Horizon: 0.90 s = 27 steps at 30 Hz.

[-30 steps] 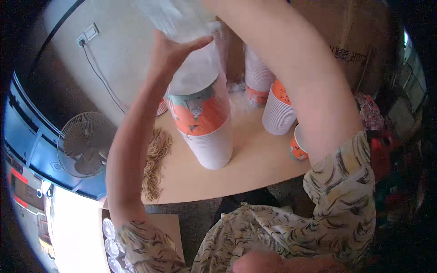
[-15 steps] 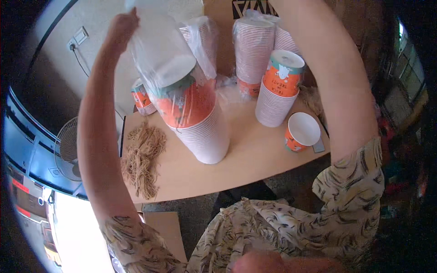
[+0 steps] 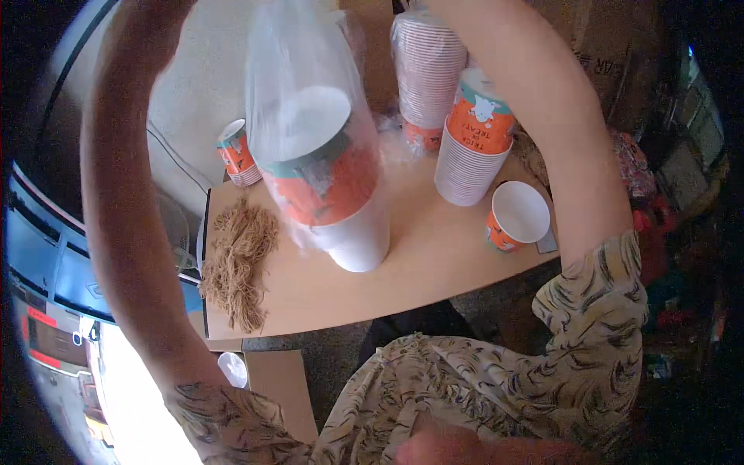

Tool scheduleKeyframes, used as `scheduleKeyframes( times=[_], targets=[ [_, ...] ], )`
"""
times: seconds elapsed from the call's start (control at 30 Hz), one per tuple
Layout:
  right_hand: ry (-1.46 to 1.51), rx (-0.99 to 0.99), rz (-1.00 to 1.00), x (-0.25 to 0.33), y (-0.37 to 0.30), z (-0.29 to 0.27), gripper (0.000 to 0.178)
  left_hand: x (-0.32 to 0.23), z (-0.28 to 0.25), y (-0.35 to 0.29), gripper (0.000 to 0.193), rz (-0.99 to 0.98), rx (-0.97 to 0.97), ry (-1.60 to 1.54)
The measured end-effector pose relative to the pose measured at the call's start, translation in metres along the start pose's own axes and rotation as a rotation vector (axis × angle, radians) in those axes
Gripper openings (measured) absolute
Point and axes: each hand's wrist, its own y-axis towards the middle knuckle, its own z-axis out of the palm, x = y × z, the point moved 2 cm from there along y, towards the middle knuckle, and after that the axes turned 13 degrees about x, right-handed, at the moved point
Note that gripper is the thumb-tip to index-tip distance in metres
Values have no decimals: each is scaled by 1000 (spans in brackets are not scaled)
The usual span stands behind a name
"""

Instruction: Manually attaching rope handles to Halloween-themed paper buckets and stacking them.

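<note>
A clear plastic bag (image 3: 310, 101) is drawn upward over a tall stack of paper cups (image 3: 341, 194) standing mid-table (image 3: 434, 263). Both hands are raised out of view, so their grip cannot be told. A loose cup (image 3: 515, 217) lies near the right edge, a bundle of strings (image 3: 240, 260) toward the left edge.

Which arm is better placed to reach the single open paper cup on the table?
Right. The right forearm passes just beside the single paper cup; the left forearm rises across the table, beyond the bagged cup stack. Both hands are out of view.
</note>
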Motion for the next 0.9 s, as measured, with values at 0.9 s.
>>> scheduleKeyframes(
  times=[0.9],
  targets=[
    [-1738,146,364,-543,63,-379,55,77,149,-158,52,-120,-65,819]
  ],
)
